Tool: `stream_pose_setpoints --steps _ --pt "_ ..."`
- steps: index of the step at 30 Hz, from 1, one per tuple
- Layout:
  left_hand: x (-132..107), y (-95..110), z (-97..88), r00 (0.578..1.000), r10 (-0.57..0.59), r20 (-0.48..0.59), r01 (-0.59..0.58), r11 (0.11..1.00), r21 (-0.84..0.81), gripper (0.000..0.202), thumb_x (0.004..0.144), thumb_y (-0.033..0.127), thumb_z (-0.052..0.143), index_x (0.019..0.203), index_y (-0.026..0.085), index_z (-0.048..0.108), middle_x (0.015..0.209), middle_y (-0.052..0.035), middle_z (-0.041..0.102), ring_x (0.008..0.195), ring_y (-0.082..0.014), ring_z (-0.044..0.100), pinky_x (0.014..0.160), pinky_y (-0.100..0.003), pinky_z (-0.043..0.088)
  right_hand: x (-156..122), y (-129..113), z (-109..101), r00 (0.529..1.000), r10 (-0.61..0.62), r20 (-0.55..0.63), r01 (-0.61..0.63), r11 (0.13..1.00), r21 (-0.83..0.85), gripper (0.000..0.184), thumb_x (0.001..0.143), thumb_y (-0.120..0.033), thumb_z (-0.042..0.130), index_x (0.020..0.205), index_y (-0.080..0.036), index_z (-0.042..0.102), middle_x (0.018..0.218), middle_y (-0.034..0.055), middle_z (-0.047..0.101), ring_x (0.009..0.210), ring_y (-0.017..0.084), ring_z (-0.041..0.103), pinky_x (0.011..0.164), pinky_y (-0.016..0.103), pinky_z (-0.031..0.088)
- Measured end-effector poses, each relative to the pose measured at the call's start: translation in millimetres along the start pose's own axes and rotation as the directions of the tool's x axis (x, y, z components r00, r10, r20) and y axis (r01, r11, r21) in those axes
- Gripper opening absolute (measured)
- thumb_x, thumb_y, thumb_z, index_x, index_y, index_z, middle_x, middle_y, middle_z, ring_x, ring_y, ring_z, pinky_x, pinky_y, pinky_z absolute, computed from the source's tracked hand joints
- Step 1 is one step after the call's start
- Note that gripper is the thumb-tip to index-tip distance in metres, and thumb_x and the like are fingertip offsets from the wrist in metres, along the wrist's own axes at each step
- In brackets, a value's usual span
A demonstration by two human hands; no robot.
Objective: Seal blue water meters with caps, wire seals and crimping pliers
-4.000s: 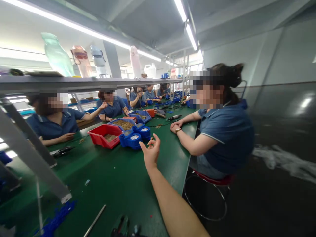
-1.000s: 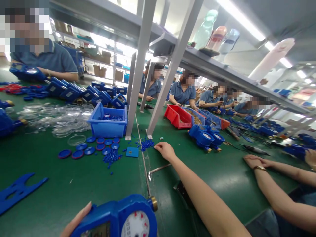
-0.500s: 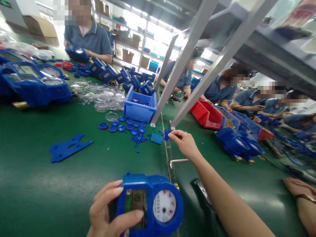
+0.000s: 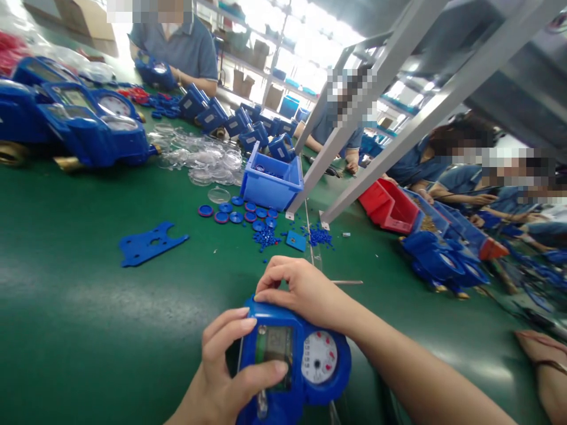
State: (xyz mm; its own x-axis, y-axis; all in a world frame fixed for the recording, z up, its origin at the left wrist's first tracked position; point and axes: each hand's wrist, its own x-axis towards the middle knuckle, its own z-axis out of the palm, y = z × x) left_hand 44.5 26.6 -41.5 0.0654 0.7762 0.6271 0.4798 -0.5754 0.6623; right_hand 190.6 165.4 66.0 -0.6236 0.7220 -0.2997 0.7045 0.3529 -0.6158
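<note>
My left hand (image 4: 237,366) grips a blue water meter (image 4: 296,407) by its left side, thumb across the small display window (image 4: 280,344). A white dial (image 4: 319,358) with red pointers faces up on the meter's right. My right hand (image 4: 301,289) reaches over the meter's far edge. Its thumb and forefinger are pinched together at the far left corner, touching it; whatever is between the fingertips is too small to make out. Beyond the hands lie small blue pieces (image 4: 319,236), a flat blue square block (image 4: 296,241) and a thin metal rod (image 4: 349,282), partly behind my right wrist.
Blue round caps (image 4: 236,217), clear covers (image 4: 212,162) and a blue bin (image 4: 272,192) stand farther back. At left lie a flat blue plate (image 4: 153,243) and meters (image 4: 97,127). Metal posts (image 4: 376,94) rise beyond. Right: a red bin (image 4: 390,206), more meters (image 4: 438,260), a person's hand (image 4: 543,360). Co-workers sit across.
My right hand has come back from the small blue pieces to the meter's far left corner, fingers still pinched. My left hand still holds the meter. The view has shifted slightly.
</note>
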Motion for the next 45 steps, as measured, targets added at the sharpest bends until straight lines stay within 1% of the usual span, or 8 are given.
stream_pose_setpoints --steps 14,20,27,30,34,38,40,45 --pt "-2.6 -3.4 0.9 0.999 0.044 -0.002 -0.044 0.995 -0.089 0.036 0.078 0.033 0.070 0.113 0.030 0.063 0.137 -0.0089 0.034 0.138 -0.0298 0.032 0.110 -0.047 0.045 4.4 -3.5 4.1 0.999 0.035 -0.023 -0.035 0.999 -0.002 0.015 0.085 -0.033 0.069 0.082 -0.019 0.073 0.087 -0.0011 0.064 0.081 0.004 0.055 0.075 0.017 0.041" --pt "-1.8 -1.9 -6.3 0.995 0.032 0.089 -0.027 0.998 -0.057 0.043 0.075 0.033 0.075 0.116 0.032 0.060 0.140 -0.0084 0.031 0.141 -0.0287 0.027 0.113 -0.047 0.043 5.0 -6.9 1.9 1.000 0.017 0.009 -0.017 0.999 -0.046 0.017 0.086 -0.033 0.066 0.082 -0.018 0.073 0.088 0.0003 0.065 0.079 0.005 0.055 0.073 0.018 0.041" --pt "1.8 -2.4 -1.9 0.998 0.059 0.015 -0.057 0.994 -0.096 0.033 0.082 0.036 0.065 0.114 0.030 0.061 0.139 -0.0090 0.033 0.140 -0.0285 0.029 0.113 -0.047 0.040 12.5 -2.0 6.0 0.997 0.069 0.020 -0.071 0.992 0.104 0.013 0.080 -0.027 0.071 0.079 -0.015 0.073 0.081 -0.0004 0.066 0.072 0.004 0.057 0.067 0.015 0.043" --pt "1.6 0.3 -2.8 0.998 0.030 0.049 -0.026 0.996 -0.086 0.034 0.081 0.034 0.068 0.114 0.030 0.060 0.139 -0.0082 0.032 0.141 -0.0280 0.030 0.114 -0.046 0.039 12.6 2.0 3.7 0.996 0.082 0.023 -0.084 0.984 0.160 0.017 0.080 -0.031 0.072 0.085 -0.016 0.076 0.084 -0.0003 0.068 0.073 0.004 0.059 0.067 0.015 0.044" --pt "1.3 2.3 -5.8 0.998 0.001 0.056 0.003 0.997 -0.072 0.035 0.079 0.027 0.070 0.112 0.031 0.060 0.137 -0.0073 0.033 0.140 -0.0277 0.030 0.112 -0.045 0.040 10.1 4.9 -2.9 0.991 0.082 0.110 -0.108 0.961 0.253 0.032 0.087 -0.042 0.064 0.101 -0.017 0.077 0.099 0.0021 0.071 0.089 0.007 0.064 0.077 0.015 0.048" --pt "0.6 0.8 -5.8 0.997 0.003 0.072 0.002 0.997 -0.074 0.041 0.076 0.024 0.073 0.114 0.032 0.061 0.138 -0.0077 0.033 0.140 -0.0313 0.031 0.110 -0.051 0.045 10.8 3.9 -2.5 0.981 0.032 0.191 -0.065 0.984 0.166 0.028 0.089 -0.039 0.062 0.099 -0.019 0.078 0.096 0.0007 0.072 0.087 0.007 0.063 0.076 0.014 0.046" --pt "-0.3 -0.5 -3.2 0.999 0.004 0.039 -0.003 0.999 -0.046 0.044 0.075 0.017 0.073 0.114 0.035 0.062 0.137 -0.0058 0.035 0.138 -0.0307 0.035 0.108 -0.051 0.049 12.9 4.1 -0.4 0.980 0.019 0.199 -0.045 0.991 0.126 0.026 0.089 -0.036 0.062 0.096 -0.018 0.078 0.093 0.0007 0.072 0.085 0.006 0.063 0.074 0.014 0.045" --pt "-7.1 -6.9 9.4 0.992 -0.041 -0.117 0.045 0.998 0.035 0.051 0.077 0.009 0.071 0.116 0.040 0.061 0.137 -0.0005 0.040 0.130 -0.0228 0.047 0.097 -0.036 0.060 17.8 8.1 2.3 0.974 0.048 0.220 -0.063 0.996 0.063 0.029 0.089 -0.038 0.062 0.101 -0.016 0.077 0.096 0.0003 0.072 0.084 0.007 0.063 0.071 0.015 0.042"
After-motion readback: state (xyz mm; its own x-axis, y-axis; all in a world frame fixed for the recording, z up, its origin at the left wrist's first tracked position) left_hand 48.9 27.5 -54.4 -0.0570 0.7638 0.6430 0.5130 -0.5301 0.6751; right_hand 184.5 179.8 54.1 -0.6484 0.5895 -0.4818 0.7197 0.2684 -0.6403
